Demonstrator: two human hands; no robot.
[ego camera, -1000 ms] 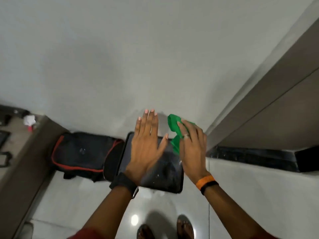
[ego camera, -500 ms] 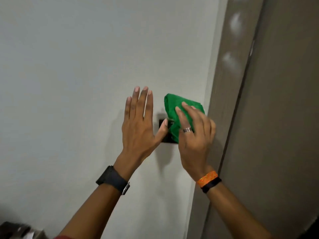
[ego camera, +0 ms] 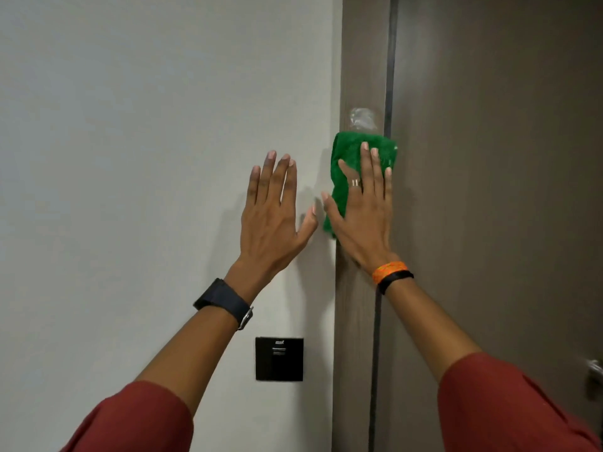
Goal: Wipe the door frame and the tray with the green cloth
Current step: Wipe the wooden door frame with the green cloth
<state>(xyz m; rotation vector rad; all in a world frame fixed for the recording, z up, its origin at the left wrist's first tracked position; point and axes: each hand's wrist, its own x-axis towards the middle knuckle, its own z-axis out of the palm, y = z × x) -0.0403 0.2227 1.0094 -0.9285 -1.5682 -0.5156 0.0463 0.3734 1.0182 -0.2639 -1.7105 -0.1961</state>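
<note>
My right hand (ego camera: 362, 210) presses the green cloth (ego camera: 349, 161) flat against the brown door frame (ego camera: 359, 60), fingers spread over it. The cloth covers the frame's width and hangs a little past its left edge. Just above the cloth a whitish smear (ego camera: 362, 118) marks the frame. My left hand (ego camera: 272, 210) rests open and flat on the white wall (ego camera: 146, 141), thumb close to my right thumb, holding nothing. The tray is out of view.
A dark brown door (ego camera: 505, 158) stands right of the frame, with a metal handle (ego camera: 595, 370) at the right edge. A black square wall panel (ego camera: 279, 358) sits on the wall below my left forearm.
My view has risen from the floor with its tray and bag to the wall and door. My right hand has carried the cloth right and up onto the door frame; the left hand followed on the wall.
</note>
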